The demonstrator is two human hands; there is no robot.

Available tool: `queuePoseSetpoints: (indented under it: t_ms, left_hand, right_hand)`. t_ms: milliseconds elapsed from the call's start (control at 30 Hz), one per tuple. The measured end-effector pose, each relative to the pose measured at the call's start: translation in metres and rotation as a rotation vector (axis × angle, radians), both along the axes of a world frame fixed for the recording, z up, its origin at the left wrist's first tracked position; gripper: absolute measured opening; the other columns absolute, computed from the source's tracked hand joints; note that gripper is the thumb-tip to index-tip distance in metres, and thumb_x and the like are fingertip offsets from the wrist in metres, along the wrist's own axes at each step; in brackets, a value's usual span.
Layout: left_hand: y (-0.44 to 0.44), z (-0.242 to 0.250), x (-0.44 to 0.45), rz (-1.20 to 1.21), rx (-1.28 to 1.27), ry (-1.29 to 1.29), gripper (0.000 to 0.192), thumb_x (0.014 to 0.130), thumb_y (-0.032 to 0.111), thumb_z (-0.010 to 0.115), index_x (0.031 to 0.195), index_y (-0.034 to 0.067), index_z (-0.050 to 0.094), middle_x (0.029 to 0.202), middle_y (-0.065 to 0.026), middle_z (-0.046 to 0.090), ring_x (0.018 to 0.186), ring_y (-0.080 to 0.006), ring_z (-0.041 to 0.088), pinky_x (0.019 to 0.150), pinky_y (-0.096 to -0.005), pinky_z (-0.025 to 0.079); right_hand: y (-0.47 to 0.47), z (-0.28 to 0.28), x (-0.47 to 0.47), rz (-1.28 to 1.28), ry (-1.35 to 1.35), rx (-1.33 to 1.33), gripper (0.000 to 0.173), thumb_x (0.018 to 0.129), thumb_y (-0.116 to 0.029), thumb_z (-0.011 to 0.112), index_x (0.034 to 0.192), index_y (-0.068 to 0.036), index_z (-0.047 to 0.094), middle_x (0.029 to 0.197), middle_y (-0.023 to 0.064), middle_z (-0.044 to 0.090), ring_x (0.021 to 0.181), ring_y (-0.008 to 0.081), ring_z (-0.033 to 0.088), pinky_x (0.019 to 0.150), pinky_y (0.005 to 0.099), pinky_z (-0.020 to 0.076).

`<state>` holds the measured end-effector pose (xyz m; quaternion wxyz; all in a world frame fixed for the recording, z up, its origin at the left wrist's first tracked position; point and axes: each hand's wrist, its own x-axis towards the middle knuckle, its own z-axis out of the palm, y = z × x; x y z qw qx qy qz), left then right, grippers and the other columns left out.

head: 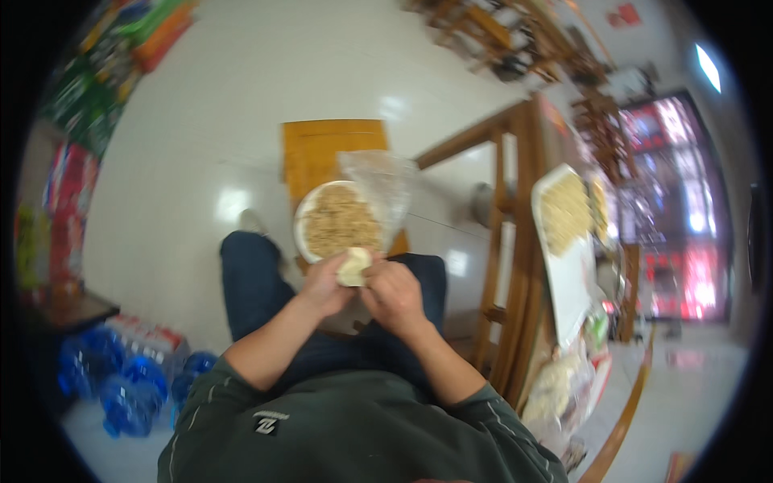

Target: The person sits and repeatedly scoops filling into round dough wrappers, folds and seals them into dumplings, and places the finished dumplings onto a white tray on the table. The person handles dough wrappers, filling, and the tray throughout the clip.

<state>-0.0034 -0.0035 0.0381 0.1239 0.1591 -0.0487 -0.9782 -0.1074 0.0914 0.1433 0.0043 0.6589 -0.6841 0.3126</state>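
Observation:
Between my two hands, above my lap, is a pale piece of dough point(355, 267), blurred and partly covered by fingers. My left hand point(326, 284) grips it from the left side. My right hand point(392, 290) has its fingers bent against the dough's right edge. Just beyond the hands a round white bowl point(300, 232) holds a light brown, crumbly filling point(339, 220). The bowl rests on a yellow wooden stool point(332, 139), and a clear plastic bag point(380, 181) lies along its right side.
On a wooden table point(525, 253) at the right, a white tray point(570, 290) bears rows of small pale pieces, with plastic bags point(558, 392) nearer me. Large blue plastic bottles point(130, 386) stand at lower left. Packaged goods point(90, 102) line the left; wooden stools point(483, 30) stand far off.

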Motion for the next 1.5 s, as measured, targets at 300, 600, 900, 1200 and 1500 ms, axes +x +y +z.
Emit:
queuePoseSetpoints:
  t_ms: [300, 600, 900, 1200, 1500]
  left_hand:
    - [-0.015, -0.036, 0.002, 0.062, -0.390, -0.428, 0.029, 0.105, 0.027, 0.058, 0.121, 0.002, 0.058, 0.099, -0.0120, 0.068, 0.086, -0.0241, 0.069, 0.073, -0.0338, 0.059]
    - [-0.018, -0.050, -0.003, -0.044, -0.399, -0.397, 0.031, 0.103, 0.019, 0.059, 0.128, 0.001, 0.055, 0.114, -0.0151, 0.068, 0.098, -0.0253, 0.070, 0.082, -0.0345, 0.061]
    - [-0.019, -0.052, 0.007, 0.128, -0.269, -0.352, 0.039, 0.097, 0.000, 0.048, 0.136, -0.003, 0.048, 0.133, -0.0222, 0.057, 0.118, -0.0389, 0.061, 0.097, -0.0540, 0.056]
    - [-0.021, -0.053, 0.025, 0.100, -0.457, -0.626, 0.030, 0.100, 0.011, 0.057, 0.129, 0.003, 0.057, 0.109, -0.0087, 0.069, 0.085, -0.0162, 0.067, 0.065, -0.0276, 0.056]
    - [-0.023, -0.056, 0.031, 0.128, -0.316, -0.626, 0.028, 0.099, 0.010, 0.056, 0.125, 0.000, 0.056, 0.113, -0.0142, 0.068, 0.096, -0.0245, 0.071, 0.078, -0.0356, 0.060]
  right_hand:
    - [0.182, 0.169, -0.019, -0.837, 0.086, -0.085, 0.018, 0.082, 0.003, 0.075, 0.098, -0.004, 0.071, 0.090, 0.0121, 0.072, 0.076, 0.0237, 0.071, 0.069, 0.0318, 0.0563]
    - [0.379, 0.227, -0.027, -1.559, -0.106, 0.023, 0.017, 0.083, -0.002, 0.075, 0.098, 0.003, 0.070, 0.083, 0.0106, 0.071, 0.070, 0.0185, 0.066, 0.066, 0.0325, 0.0532]
    - [0.258, 0.189, 0.003, -1.107, 0.301, -0.013, 0.019, 0.082, -0.001, 0.074, 0.100, 0.000, 0.068, 0.103, 0.0169, 0.069, 0.095, 0.0362, 0.064, 0.084, 0.0426, 0.0514]
    - [0.047, -0.037, -0.031, -0.306, -0.091, 0.621, 0.058, 0.085, -0.014, 0.075, 0.139, -0.005, 0.055, 0.122, 0.0202, 0.065, 0.116, 0.0388, 0.059, 0.097, 0.0455, 0.0498]
    - [0.003, -0.100, -0.054, -0.221, -0.010, 0.498, 0.031, 0.088, -0.006, 0.059, 0.116, -0.009, 0.073, 0.089, 0.0202, 0.071, 0.083, 0.0401, 0.069, 0.074, 0.0494, 0.0548]
